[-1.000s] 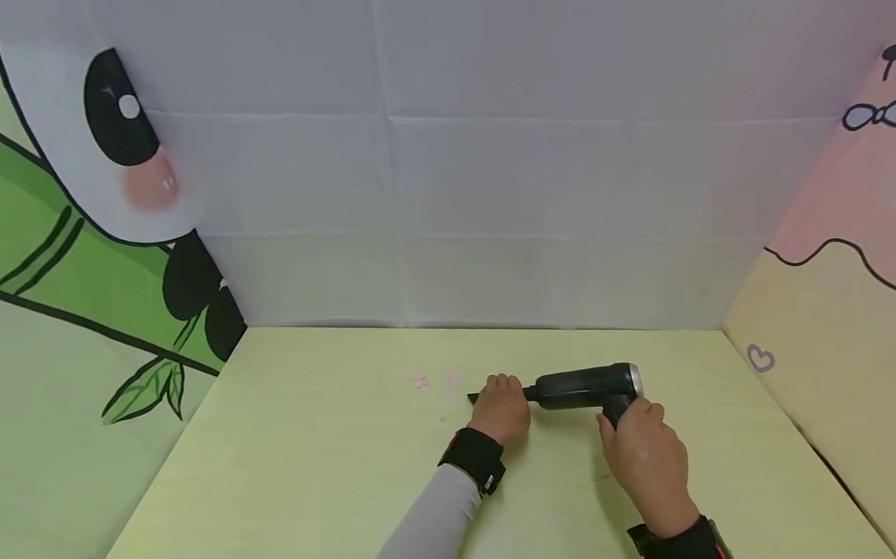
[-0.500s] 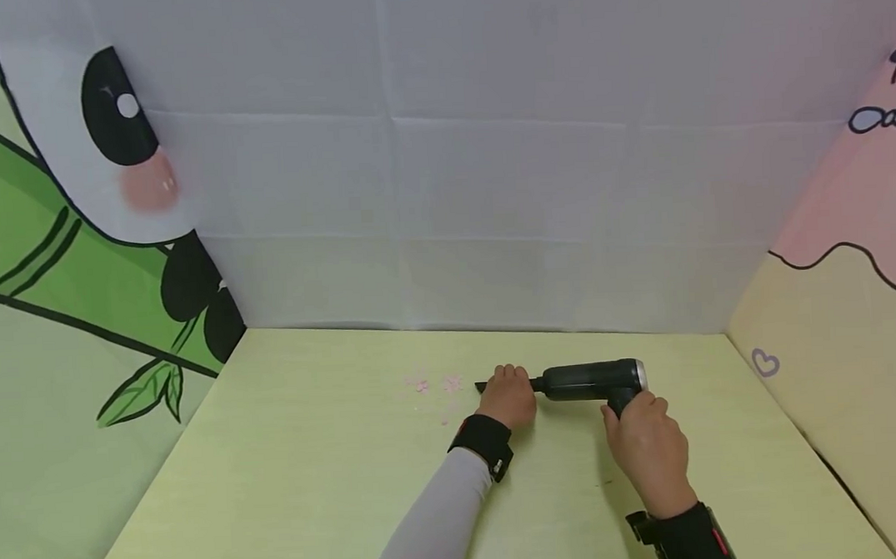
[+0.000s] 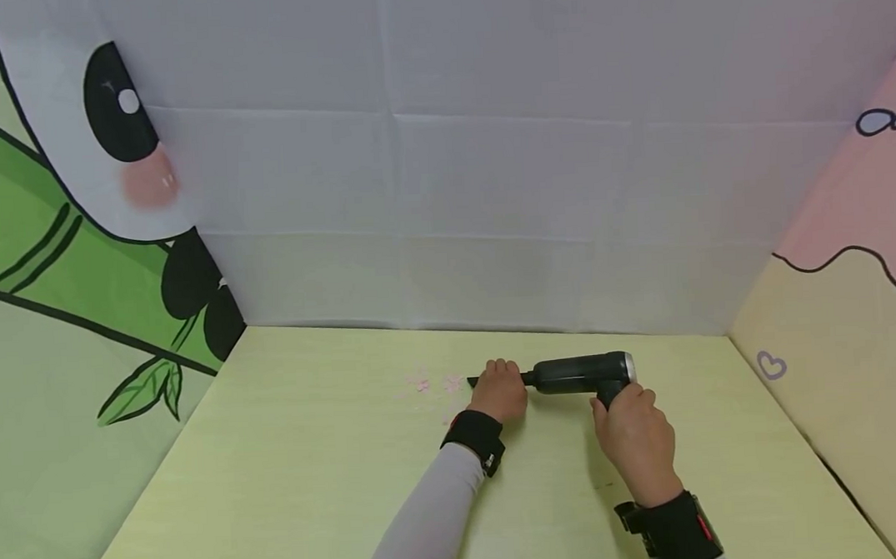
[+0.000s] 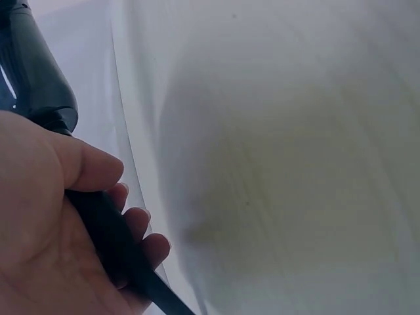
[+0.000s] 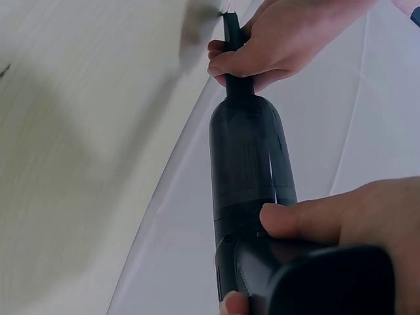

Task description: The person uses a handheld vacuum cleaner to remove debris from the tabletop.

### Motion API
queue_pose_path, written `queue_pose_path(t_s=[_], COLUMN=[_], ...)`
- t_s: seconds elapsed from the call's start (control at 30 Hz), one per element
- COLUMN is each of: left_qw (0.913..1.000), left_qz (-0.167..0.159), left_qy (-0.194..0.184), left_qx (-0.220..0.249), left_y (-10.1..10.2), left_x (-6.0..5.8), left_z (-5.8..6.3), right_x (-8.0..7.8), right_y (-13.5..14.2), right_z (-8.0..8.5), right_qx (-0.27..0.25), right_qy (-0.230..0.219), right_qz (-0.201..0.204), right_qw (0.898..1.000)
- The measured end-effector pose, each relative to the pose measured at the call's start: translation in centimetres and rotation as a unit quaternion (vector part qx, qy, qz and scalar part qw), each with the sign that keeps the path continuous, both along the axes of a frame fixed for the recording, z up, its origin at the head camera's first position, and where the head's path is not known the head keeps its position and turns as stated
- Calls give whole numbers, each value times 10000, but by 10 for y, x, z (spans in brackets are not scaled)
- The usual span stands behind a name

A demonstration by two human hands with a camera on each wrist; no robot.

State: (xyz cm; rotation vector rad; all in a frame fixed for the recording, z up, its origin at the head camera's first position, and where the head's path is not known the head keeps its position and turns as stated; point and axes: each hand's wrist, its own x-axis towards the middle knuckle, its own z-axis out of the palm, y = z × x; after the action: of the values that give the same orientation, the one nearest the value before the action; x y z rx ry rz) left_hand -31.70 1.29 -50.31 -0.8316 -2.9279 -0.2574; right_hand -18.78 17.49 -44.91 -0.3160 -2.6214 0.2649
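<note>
A black handheld vacuum cleaner (image 3: 576, 375), shaped like a pistol, is held level over the pale yellow tabletop. My right hand (image 3: 639, 446) grips its handle from below, the thumb lying along the body in the right wrist view. Around the slim nozzle (image 4: 108, 230) curl the fingers and thumb of my left hand (image 3: 501, 391), just ahead of the body. The nozzle's tip (image 3: 472, 382) pokes out to the left of that hand. Close to the tip lie small pink scraps (image 3: 452, 383), with another pink cluster (image 3: 423, 386) slightly farther left.
The yellow tabletop (image 3: 276, 470) meets a white sheet wall (image 3: 493, 286) at the back. A green printed panel (image 3: 40, 397) flanks it on the left, a pink and yellow one (image 3: 857, 362) on the right. A small dark mark (image 3: 605, 485) shows near my right hand.
Both hands and the vacuum cleaner moved a little right and toward the back wall, then slightly left again. The nozzle tip is now closer to the pink scraps than half a second ago.
</note>
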Motion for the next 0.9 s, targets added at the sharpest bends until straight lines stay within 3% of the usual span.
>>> queue_pose_path(t_s=[0.27,0.43,0.6,0.9], left_qw=[9993,9998,9999,9995], left_qz=[-136,0,93,28], left_qy=[153,-134,-136,186], left_qx=[-323,-161,18,-271], left_y=[0,-4,-8,-15], left_x=[-8,-11,-6,13], left_z=[0,1,1,2], right_x=[-8,-12,-9,9], right_y=[2,-1,-4,-7], right_z=[-4,-4,-3,2], right_qx=[23,-145,-290,-280], right_qy=[-86,-328,-435,-471], right_qz=[-10,-1,8,147], right_qw=[10000,9994,9986,9984])
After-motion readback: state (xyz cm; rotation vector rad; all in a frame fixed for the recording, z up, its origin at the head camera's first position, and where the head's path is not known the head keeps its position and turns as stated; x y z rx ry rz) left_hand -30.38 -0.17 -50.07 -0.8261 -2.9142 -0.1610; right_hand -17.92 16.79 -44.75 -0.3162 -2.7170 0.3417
